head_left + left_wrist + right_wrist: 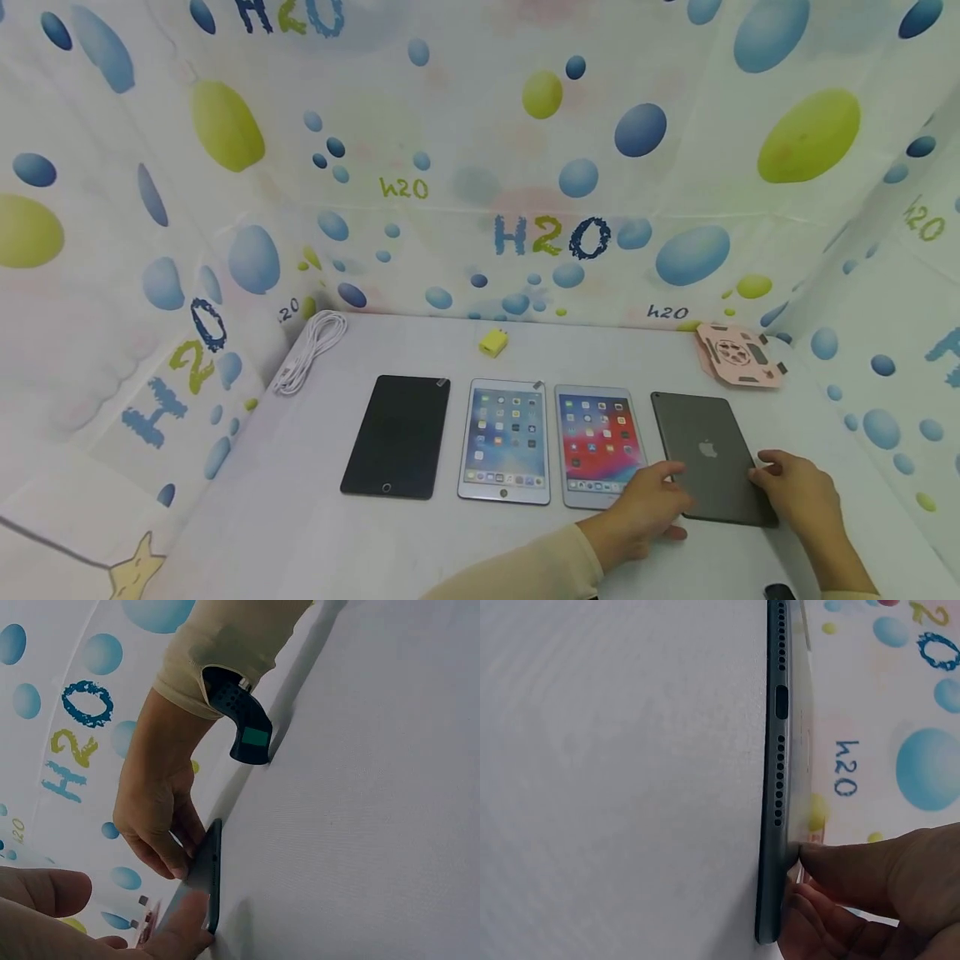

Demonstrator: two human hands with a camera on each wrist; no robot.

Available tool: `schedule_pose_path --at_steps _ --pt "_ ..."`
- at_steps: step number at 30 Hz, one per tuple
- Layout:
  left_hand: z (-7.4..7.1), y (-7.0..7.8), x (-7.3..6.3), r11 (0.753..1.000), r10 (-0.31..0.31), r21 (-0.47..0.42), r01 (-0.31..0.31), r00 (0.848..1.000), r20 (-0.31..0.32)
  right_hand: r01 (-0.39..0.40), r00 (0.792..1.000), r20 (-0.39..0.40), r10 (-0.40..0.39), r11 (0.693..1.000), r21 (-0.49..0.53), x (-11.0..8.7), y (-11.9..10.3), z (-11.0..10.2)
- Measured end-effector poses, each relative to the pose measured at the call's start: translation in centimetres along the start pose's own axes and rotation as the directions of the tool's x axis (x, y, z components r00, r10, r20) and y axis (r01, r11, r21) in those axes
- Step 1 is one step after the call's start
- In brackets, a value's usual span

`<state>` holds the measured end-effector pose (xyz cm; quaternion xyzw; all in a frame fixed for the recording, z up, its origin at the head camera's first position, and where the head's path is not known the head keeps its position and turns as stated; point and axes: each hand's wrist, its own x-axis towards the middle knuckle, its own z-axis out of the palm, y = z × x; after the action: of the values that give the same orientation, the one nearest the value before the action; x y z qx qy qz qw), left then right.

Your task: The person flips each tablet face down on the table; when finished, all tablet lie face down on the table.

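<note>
A dark grey tablet (pixel 705 454) lies back up on the white table, its apple logo showing. My right hand (pixel 804 493) pinches its right edge, thumb on the back and curled fingers at the side, as the right wrist view also shows. At the lower left corner my left hand (pixel 647 510) touches the tablet with loosely spread fingers. In the right wrist view, the tablet's bottom edge (pixel 772 847) shows a charging port between two rows of speaker holes. Part of the left hand overlaps the lower corner of a neighbouring white tablet (pixel 600 442) with a lit-looking red and blue screen.
Further left are another white tablet (pixel 504 442) and a black tablet (pixel 397 437), both face up. Behind them sits a yellow charger plug (pixel 493 342). A coiled white cable (pixel 311 350) lies back left, a pink cut-out piece (pixel 738 354) back right. Printed curtains (pixel 450 167) surround the table.
</note>
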<state>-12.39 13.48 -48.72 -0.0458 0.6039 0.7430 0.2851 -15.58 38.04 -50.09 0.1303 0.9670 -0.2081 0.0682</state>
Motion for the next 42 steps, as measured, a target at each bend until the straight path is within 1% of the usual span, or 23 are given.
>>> schedule_pose_path --at_steps 5,7,10,12,13,15,18,21,23,26,29,31,33,36,38,42 --pt "-0.1 0.2 -0.2 1.0 -0.004 0.006 0.004 1.0 0.021 -0.006 1.0 -0.021 0.006 1.0 0.002 -0.1 -0.2 0.2" --pt "-0.5 0.3 -0.3 1.0 -0.006 0.016 0.005 0.999 0.04 -0.003 1.0 -0.026 0.003 1.0 -0.002 -0.2 -0.4 0.3" --pt "-1.5 0.5 -0.6 0.998 0.002 0.058 -0.006 0.997 0.075 0.007 1.0 -0.014 -0.008 1.0 -0.021 -0.4 -0.6 0.4" --pt "-2.7 0.9 -0.9 0.995 0.01 0.095 -0.018 0.996 0.089 0.007 1.0 -0.003 -0.008 0.999 -0.043 -0.7 -1.0 0.5" --pt "-3.4 1.2 -1.0 0.994 0.016 0.105 -0.025 0.996 0.085 0.007 1.0 0.001 -0.007 0.998 -0.058 -0.8 -1.2 0.5" --pt "-4.9 1.7 -1.4 0.99 0.034 0.132 -0.04 0.998 0.051 0.011 1.0 -0.009 -0.012 0.997 -0.078 -1.2 -1.7 0.5" --pt "-7.6 2.7 -2.0 0.984 0.089 0.158 -0.084 0.996 -0.021 0.052 0.995 -0.077 -0.057 0.996 -0.066 -2.0 -2.6 0.6" --pt "-10.2 3.5 -2.1 0.972 0.153 0.196 -0.133 0.984 -0.09 0.149 0.976 -0.161 -0.148 0.989 -0.009 -2.7 -3.8 0.8" --pt "-11.7 3.8 -2.0 0.966 0.173 0.213 -0.144 0.977 -0.125 0.208 0.96 -0.196 -0.197 0.978 0.032 -3.2 -4.8 1.1" --pt "-13.0 3.8 -1.6 0.96 0.191 0.235 -0.149 0.967 -0.166 0.268 0.946 -0.213 -0.246 0.96 0.08 -3.6 -6.5 1.5" --pt "-13.5 3.5 -1.2 0.963 0.189 0.228 -0.147 0.966 -0.179 0.303 0.943 -0.178 -0.279 0.945 0.121 -3.8 -7.8 2.1" --pt "-13.5 3.2 -1.0 0.966 0.189 0.21 -0.151 0.966 -0.174 0.311 0.949 -0.118 -0.293 0.934 0.174 -3.8 -8.6 2.5" --pt "-13.3 3.0 -0.9 0.97 0.179 0.194 -0.146 0.969 -0.168 0.282 0.958 -0.028 -0.285 0.926 0.252 -3.8 -9.3 2.9" --pt "-12.9 2.9 -1.0 0.976 0.161 0.172 -0.131 0.973 -0.168 0.204 0.959 0.105 -0.262 0.901 0.384 -3.8 -10.0 3.4" --pt "-12.6 2.9 -1.0 0.978 0.148 0.17 -0.119 0.974 -0.172 0.15 0.952 0.176 -0.251 0.883 0.446 -3.7 -10.3 3.6" --pt "-12.3 3.1 -1.2 0.977 0.137 0.188 -0.104 0.975 -0.173 0.089 0.93 0.252 -0.268 0.829 0.552 -3.7 -10.5 4.1"
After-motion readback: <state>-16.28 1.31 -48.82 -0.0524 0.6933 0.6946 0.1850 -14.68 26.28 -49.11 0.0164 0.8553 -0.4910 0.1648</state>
